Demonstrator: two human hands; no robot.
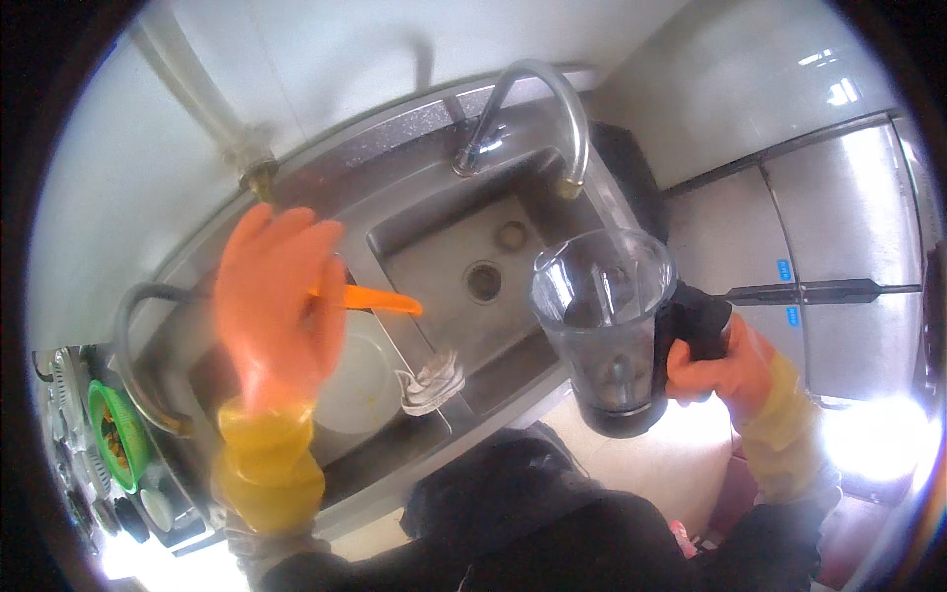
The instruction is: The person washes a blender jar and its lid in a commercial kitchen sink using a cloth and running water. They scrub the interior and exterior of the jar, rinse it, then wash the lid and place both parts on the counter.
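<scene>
My left hand (281, 303), in an orange rubber glove with a yellow cuff, is over the left part of the double steel sink. An orange handle-like piece (381, 300) sticks out to the right from beside its palm; whether the fingers grip it is hidden. My right hand (721, 370), gloved alike, holds a clear blender jug (603, 296) by its black handle, upright over the front right edge of the sink. Blades show dimly near the jug's dark base. A pale round basin or plate (359, 377) lies in the left bowl. A crumpled white cloth (433, 383) rests on the divider.
A curved steel faucet (581, 133) arches over the right bowl (444, 266); a second spout (126, 333) bends over the left side. A green basket (122, 436) with food pieces stands at far left among dishes. A steel cabinet or refrigerator (740, 229) stands at right.
</scene>
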